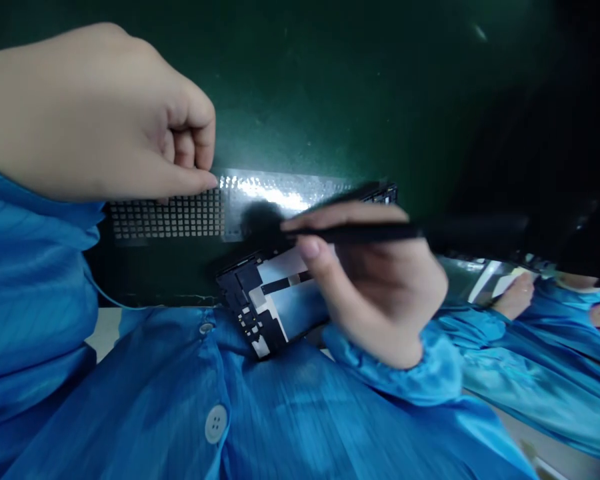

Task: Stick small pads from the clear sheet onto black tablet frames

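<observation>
My left hand (130,127) is closed at the upper left, thumb and forefinger pinched at the edge of a clear sheet (280,193). Whether anything is between those fingertips is hidden. Rows of small dark square pads (175,217) cover the sheet's left part; its right part is shiny and bare. My right hand (380,287) grips a slim black pen-like tool (370,233), blurred, its tip pointing left. Below this hand lies an opened phone (250,310), tilted, with its inner parts showing. The hand covers the phone's middle and right.
The dark green table top (300,87) stretches out ahead. At the right, a co-worker's hand (517,297) rests by other parts on the table, with a blue sleeve (473,323) behind it. A thin blue cord (113,300) hangs from my left sleeve.
</observation>
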`<state>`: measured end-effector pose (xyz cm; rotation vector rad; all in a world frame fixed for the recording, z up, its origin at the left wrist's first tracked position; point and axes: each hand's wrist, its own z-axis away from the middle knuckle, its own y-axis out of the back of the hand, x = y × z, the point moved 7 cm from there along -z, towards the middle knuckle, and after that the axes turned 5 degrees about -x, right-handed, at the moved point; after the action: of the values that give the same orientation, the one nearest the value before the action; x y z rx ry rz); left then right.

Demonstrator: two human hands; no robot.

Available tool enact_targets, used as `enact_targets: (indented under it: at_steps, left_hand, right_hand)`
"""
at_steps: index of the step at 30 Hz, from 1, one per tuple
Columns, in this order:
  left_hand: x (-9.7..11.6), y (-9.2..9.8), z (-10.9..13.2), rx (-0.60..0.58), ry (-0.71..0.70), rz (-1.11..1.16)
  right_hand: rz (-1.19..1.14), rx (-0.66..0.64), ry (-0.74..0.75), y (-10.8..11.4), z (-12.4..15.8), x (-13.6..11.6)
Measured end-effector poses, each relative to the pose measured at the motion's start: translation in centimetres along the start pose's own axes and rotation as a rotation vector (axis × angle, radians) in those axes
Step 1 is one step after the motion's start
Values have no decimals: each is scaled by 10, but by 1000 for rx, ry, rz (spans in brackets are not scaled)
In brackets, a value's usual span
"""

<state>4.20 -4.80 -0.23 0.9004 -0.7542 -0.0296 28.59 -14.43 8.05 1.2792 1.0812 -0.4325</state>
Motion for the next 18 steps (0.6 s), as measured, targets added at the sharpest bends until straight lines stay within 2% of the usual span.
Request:
enact_targets:
  at_steps: [3, 6, 11, 15, 18]
  left_hand:
    - [21, 9, -4, 34, 26, -51]
    - [33, 12, -3, 47, 30, -61]
    - [31, 8, 4, 91, 41, -45]
    - [28, 6, 6, 107, 54, 14]
    - [20, 6, 3, 96, 85, 62]
  right_hand:
    - [-59, -209, -13, -13, -48, 10]
    - [-67, -328, -1, -28, -78, 21]
    - [-36, -366, -25, -35, -79, 25]
    - [20, -377, 37, -36, -81, 23]
    - [-129, -376, 23, -33, -84, 28]
